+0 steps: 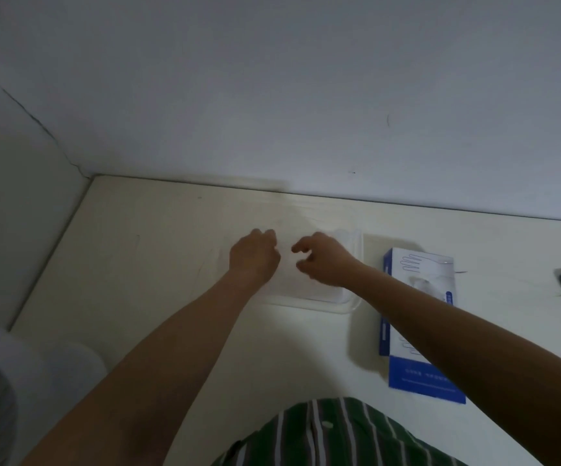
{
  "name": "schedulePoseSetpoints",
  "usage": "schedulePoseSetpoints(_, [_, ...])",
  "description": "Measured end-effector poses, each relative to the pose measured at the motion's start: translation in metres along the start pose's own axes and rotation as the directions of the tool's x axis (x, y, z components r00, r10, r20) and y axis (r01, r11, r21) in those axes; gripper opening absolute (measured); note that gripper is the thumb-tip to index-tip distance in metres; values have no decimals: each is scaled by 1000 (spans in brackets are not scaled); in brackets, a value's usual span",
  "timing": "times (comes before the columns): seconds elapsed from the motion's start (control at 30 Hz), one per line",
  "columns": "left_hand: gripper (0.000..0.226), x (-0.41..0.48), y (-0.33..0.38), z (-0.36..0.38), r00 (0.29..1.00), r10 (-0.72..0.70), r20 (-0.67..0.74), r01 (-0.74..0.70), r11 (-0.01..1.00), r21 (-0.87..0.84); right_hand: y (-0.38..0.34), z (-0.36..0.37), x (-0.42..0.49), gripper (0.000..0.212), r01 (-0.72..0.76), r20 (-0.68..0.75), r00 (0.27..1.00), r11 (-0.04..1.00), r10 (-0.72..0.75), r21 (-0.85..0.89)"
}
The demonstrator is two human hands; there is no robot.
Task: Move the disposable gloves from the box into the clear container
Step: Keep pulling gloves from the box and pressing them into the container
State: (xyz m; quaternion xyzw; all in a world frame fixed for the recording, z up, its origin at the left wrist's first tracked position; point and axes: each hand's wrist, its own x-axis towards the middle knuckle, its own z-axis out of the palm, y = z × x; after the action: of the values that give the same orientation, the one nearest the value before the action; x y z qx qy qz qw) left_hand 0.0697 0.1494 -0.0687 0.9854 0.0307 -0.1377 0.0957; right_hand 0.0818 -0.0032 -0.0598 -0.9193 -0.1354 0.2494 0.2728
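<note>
Clear container (309, 302), frame centre; our left hand (255, 255) curled, right hand (322, 260) half-curled over it; holding gloves or not, we cannot tell. Press them flat inside.

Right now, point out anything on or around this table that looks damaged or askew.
Nothing on the table looks spilled or askew; the glove box lies flat beside the clear container. The only flaw is a thin, jagged crack-like line running down the left wall.
</note>
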Motion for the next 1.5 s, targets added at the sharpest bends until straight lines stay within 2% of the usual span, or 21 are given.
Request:
schedulePoseSetpoints(0.07, [23, -2, 15, -9, 986, 28, -164, -39, 997, -66, -1, -15, -11, 23, 101, -150, 985, 988, -84, 114])
schedulePoseSetpoints(0.13, [21, -6, 34, -18, 965, 57, -254, -96, 985, -143, 5, -32, -23, 19, 144, -264, 960, 976, -98, 162])
schedulePoseSetpoints(0.23, [14, -15, 67, -27, 930, 119, -348, -219, 939, -264, 28, -51, -42, 20, 121, -394, 918, 978, -45, 170])
schedulePoseSetpoints(0.33, [9, -28, 106, -29, 909, 203, -364, -329, 886, -326, 66, -59, -65, 20, 33, -421, 906, 984, 43, 172])
schedulePoseSetpoints(0.43, [6, -37, 141, -24, 893, 329, -307, -427, 835, -346, 103, -57, -91, 17, -100, -382, 913, 987, 143, 129])
schedulePoseSetpoints(0.53, [5, -47, 173, -11, 875, 457, -156, -481, 796, -367, 130, -50, -116, 13, -244, -294, 923, 969, 247, 47])
schedulePoseSetpoints(0.6, [6, -52, 188, 1, 870, 493, -27, -466, 802, -373, 141, -43, -128, 9, -310, -244, 920, 950, 305, 19])
schedulePoseSetpoints(0.67, [11, -54, 197, 15, 869, 490, 71, -438, 828, -349, 148, -36, -136, 18, -356, -238, 908, 934, 344, -8])
schedulePoseSetpoints(0.77, [24, -55, 201, 32, 882, 430, 193, -364, 882, -300, 153, -26, -139, 52, -393, -306, 877, 919, 371, -10])
schedulePoseSetpoints(0.83, [31, -55, 201, 40, 895, 376, 239, -306, 909, -284, 154, -24, -139, 64, -419, -347, 846, 907, 404, 35])
schedulePoseSetpoints(0.9, [35, -56, 201, 44, 906, 327, 269, -253, 927, -276, 156, -23, -138, 59, -421, -354, 840, 906, 410, 51])
schedulePoseSetpoints(1.0, [40, -54, 202, 47, 904, 308, 296, -241, 940, -242, 161, -22, -136, 33, -381, -338, 867, 924, 366, 24])
schedulePoseSetpoints(1.1, [46, -52, 202, 50, 899, 309, 310, -246, 942, -227, 165, -26, -132, 18, -302, -338, 881, 943, 331, 137])
schedulePoseSetpoints(1.2, [48, -50, 202, 53, 898, 305, 318, -241, 944, -224, 167, -37, -132, 13, -206, -320, 888, 907, 331, 367])
schedulePoseSetpoints(1.3, [49, -50, 203, 53, 894, 311, 322, -253, 945, -208, 170, -47, -134, 9, -97, -334, 860, 768, 385, 633])
schedulePoseSetpoints(1.37, [50, -49, 203, 54, 894, 316, 317, -266, 945, -191, 173, -49, -135, 23, -69, -289, 849, 635, 442, 769])
schedulePoseSetpoints(1.4, [50, -48, 203, 55, 895, 316, 313, -269, 945, -187, 174, -49, -136, 32, -101, -234, 861, 603, 452, 791])
schedulePoseSetpoints(1.43, [50, -48, 203, 55, 897, 316, 310, -269, 945, -185, 174, -48, -138, 36, -154, -171, 884, 617, 434, 772])
schedulePoseSetpoints(1.5, [52, -48, 204, 56, 899, 311, 308, -263, 946, -188, 171, -44, -141, 24, -233, -79, 922, 707, 379, 668])
